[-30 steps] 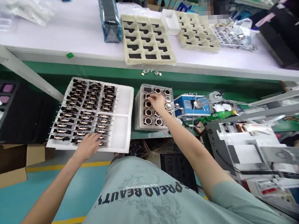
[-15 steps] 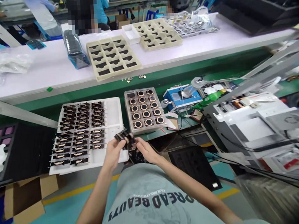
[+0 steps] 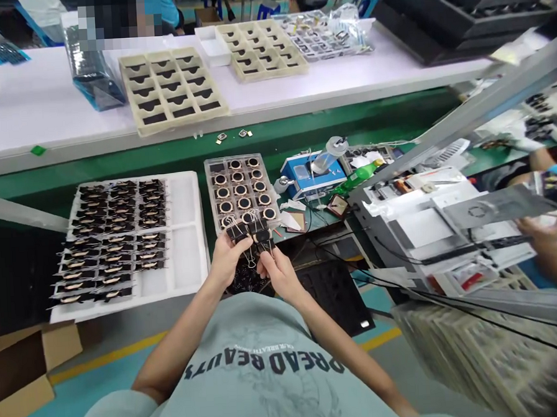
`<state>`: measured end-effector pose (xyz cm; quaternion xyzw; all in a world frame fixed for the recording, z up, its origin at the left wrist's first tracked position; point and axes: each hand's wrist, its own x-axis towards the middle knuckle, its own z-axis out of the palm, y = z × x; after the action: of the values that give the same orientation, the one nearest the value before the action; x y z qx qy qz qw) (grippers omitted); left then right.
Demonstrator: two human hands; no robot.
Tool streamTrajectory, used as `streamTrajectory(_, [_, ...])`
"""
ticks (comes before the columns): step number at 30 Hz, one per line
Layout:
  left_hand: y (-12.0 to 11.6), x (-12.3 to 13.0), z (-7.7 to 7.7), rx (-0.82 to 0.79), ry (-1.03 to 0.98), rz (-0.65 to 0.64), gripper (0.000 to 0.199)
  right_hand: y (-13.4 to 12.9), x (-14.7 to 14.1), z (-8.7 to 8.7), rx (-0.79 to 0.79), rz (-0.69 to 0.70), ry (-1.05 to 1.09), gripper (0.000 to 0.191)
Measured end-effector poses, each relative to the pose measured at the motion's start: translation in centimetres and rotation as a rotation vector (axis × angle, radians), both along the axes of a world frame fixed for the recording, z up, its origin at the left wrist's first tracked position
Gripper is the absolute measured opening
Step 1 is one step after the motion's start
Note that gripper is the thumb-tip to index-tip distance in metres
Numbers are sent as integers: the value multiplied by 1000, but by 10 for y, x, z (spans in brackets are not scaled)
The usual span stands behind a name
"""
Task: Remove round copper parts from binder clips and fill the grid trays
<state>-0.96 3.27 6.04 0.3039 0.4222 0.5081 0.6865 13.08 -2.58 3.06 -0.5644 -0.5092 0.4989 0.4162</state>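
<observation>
In front of my waist, my left hand [image 3: 228,258] is closed on a black binder clip [image 3: 238,232] with wire handles. My right hand [image 3: 280,272] pinches another black binder clip [image 3: 262,235] beside it. The two clips sit close together, and whatever is between their jaws is mostly hidden by my fingers. Just beyond, a clear tray [image 3: 243,236] holds round black parts with gold-coloured rings, its near edge partly covered by the clips. To the left, a white foam tray [image 3: 187,250] carries rows of clipped parts [image 3: 115,257].
A blue device [image 3: 317,180] and a green bottle [image 3: 361,176] stand right of the clear tray. Compartment trays [image 3: 174,92] lie on the raised white shelf [image 3: 254,101]. Grey equipment [image 3: 401,239] is at right, with another person's arm [image 3: 548,244] beyond. An open carton [image 3: 62,347] is at lower left.
My hands have turned the clips upright, so their wire handles now stand up in front of the clear tray. The view has shifted to the right, bringing another person's arms in at right.
</observation>
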Motion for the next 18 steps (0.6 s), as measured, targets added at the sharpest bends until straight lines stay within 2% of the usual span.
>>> streamTrajectory(4, [0,5,0,-6,40,22,59,-1,5,6,36,13,-76,37])
streamTrajectory(8, [-2,4,3,-35,51,45,68,2,8,11,-1,90,103,40])
streamTrajectory(14, [-1,3,9,-23,67,142,49,-6,11,9,-81,68,231,36])
streamTrajectory(18, [-2,3,11,-50,100,125,43,-10,12,5,-217,95,535,37])
